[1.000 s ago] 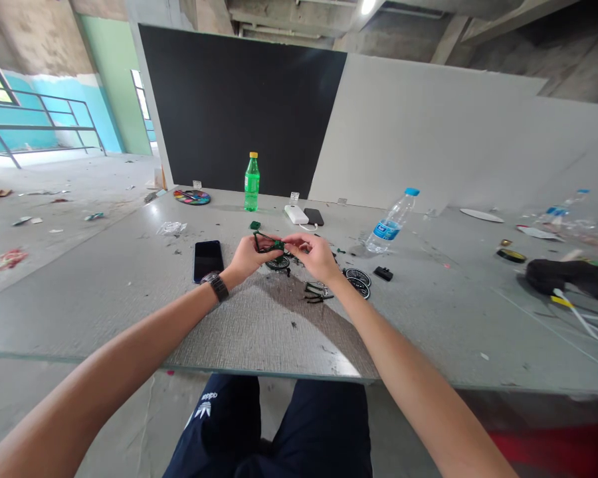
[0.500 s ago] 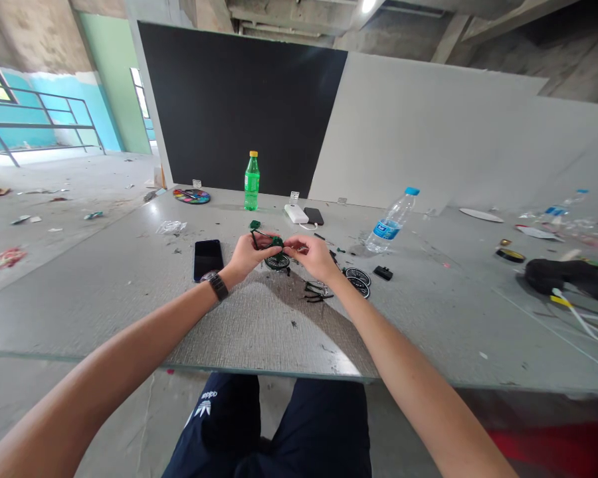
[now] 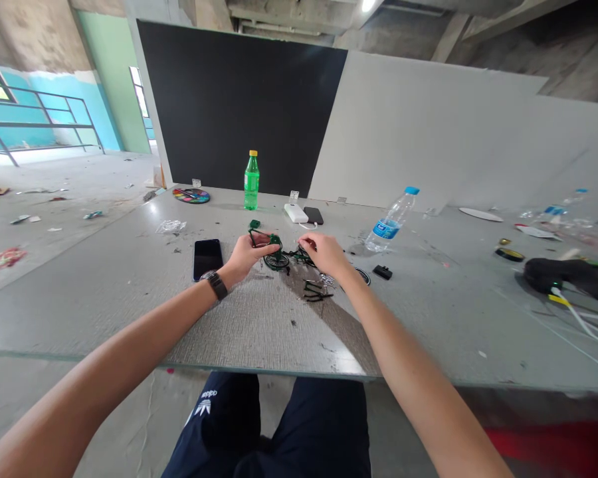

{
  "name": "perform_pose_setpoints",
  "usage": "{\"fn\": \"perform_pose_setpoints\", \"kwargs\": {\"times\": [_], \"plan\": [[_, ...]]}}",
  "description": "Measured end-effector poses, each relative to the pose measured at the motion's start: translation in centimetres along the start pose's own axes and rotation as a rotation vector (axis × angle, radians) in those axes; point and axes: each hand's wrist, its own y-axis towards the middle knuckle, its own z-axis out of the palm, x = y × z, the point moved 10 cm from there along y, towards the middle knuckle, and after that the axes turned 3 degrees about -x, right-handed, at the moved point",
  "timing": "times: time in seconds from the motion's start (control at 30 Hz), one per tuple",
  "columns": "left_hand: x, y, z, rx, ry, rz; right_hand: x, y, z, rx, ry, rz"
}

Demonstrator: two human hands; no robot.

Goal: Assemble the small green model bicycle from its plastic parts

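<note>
My left hand [image 3: 248, 255] grips a dark green model bicycle frame [image 3: 260, 236], thumb laid across it. Beneath that thumb sits a small spoked wheel [image 3: 278, 261], partly covered. My right hand [image 3: 323, 251] has its fingertips pinched together just right of the frame, over small dark parts [image 3: 299, 255] on the table. What those fingertips hold, if anything, is too small to make out. Below the right wrist lie thin black parts [image 3: 317, 292]. Another spoked wheel [image 3: 363, 276] is half hidden by the right forearm.
A black phone [image 3: 208, 259] lies left of the hands. Farther back stand a green bottle [image 3: 252, 182] and a white power bank [image 3: 296, 213]. To the right are a tilted clear bottle [image 3: 389, 226] and a small black block [image 3: 383, 272]. A dark panel [image 3: 244, 106] rises behind the table.
My right hand has drawn away from the green frame and shifted right, over the small parts. My left hand stays nearly where it was, still gripping the frame.
</note>
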Motion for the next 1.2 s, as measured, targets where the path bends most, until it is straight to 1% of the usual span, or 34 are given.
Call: {"fn": "perform_pose_setpoints", "kwargs": {"times": [0.13,0.3,0.43,0.63,0.77,0.87,0.97,1.13,1.2], "plan": [[0.9,0.2,-0.5,-0.026,-0.049,-0.043,-0.3,-0.2,0.8,0.062,-0.021,-0.016],[1.1,0.2,-0.6,-0.041,-0.112,-0.074,0.6,-0.9,3.8,0.259,0.033,-0.100],[1.0,0.0,-0.7,-0.060,-0.107,-0.093,0.8,-1.2,5.0,0.325,0.023,-0.133],[0.7,-0.2,-0.9,-0.087,-0.110,-0.101,2.9,-1.4,5.2,0.284,0.004,-0.230],[0.8,-0.1,-1.3,-0.118,-0.102,-0.094,3.6,-1.6,6.2,0.315,-0.027,-0.233],[0.9,-0.1,-1.6,-0.142,-0.104,-0.095,3.5,-1.7,6.5,0.333,0.006,-0.191],[0.9,-0.1,-1.7,-0.148,-0.114,-0.097,3.1,-1.5,6.1,0.326,0.086,-0.150],[1.1,0.0,-1.7,-0.153,-0.106,-0.092,1.9,-0.7,4.9,0.202,0.111,-0.103],[1.2,0.0,-1.9,-0.167,-0.096,-0.086,1.3,-0.6,4.8,0.175,0.105,-0.087]]}}
